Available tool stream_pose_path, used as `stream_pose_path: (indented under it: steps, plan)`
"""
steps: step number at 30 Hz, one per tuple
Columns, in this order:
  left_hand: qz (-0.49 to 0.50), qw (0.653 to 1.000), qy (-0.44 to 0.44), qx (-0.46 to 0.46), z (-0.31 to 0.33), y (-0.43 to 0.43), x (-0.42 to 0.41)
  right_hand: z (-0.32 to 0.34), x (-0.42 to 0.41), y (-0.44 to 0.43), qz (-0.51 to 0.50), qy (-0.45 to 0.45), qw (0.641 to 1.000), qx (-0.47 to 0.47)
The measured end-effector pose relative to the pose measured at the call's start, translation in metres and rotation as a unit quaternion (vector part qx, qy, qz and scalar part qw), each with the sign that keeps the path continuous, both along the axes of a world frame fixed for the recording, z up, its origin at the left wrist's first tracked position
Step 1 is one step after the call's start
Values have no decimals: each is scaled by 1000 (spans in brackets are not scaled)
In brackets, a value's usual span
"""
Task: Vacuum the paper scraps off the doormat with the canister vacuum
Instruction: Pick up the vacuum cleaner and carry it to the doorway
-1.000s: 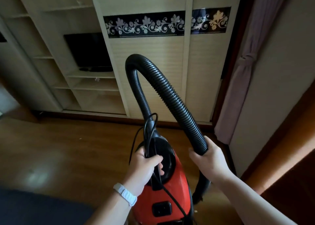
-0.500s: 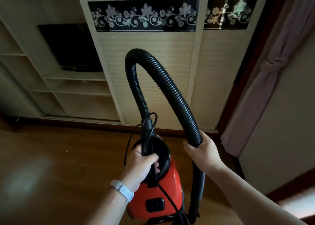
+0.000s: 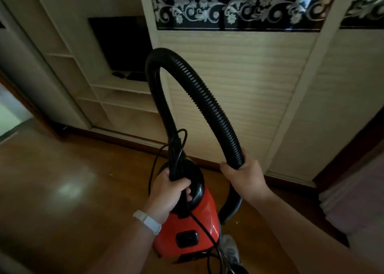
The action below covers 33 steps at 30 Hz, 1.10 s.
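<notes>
Now two hands, left hand (image 3: 169,192) and right hand (image 3: 245,175), grip one vacuum (image 3: 191,230) (one hose (image 3: 199,95)).

Red canister vacuum (image 3: 193,230), black ribbed hose (image 3: 209,105), white wristband (image 3: 147,221).

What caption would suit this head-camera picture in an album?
Left hand carries the red canister vacuum while right hand grips its black hose.

One head-mounted wide-angle view looks forward and down from close range. Both forearms enter from the lower edge; the hands sit low centre. The wardrobe (image 3: 239,86) fills the upper frame, the wooden floor (image 3: 62,190) the lower left.
</notes>
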State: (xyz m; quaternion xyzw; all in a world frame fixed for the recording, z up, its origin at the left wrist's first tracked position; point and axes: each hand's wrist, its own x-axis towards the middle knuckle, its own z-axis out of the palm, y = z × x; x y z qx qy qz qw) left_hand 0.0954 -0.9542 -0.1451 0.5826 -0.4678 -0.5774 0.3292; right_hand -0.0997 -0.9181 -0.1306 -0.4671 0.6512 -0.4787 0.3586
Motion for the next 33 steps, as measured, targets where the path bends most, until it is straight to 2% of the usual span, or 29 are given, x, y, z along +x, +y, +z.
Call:
stream_pose_path:
  steps: [4,14,24,29,33]
  plan:
    - [44,999,-7,23,-11,-56,3,-18,-3,-84,56,-25,998,14]
    - [206,978,-2,8,0,-159,34,-4,27,-263,233,29,972,-2]
    - [321,947,-4,-3,6,-215,123,4,130,-364,312,48,949,16]
    - [345,938,-7,15,-13,-259,196,6,201,-405,306,75,949,-25]
    - [354,935,22,14,-15,-292,264,16,273,-436,325,84,941,-40]
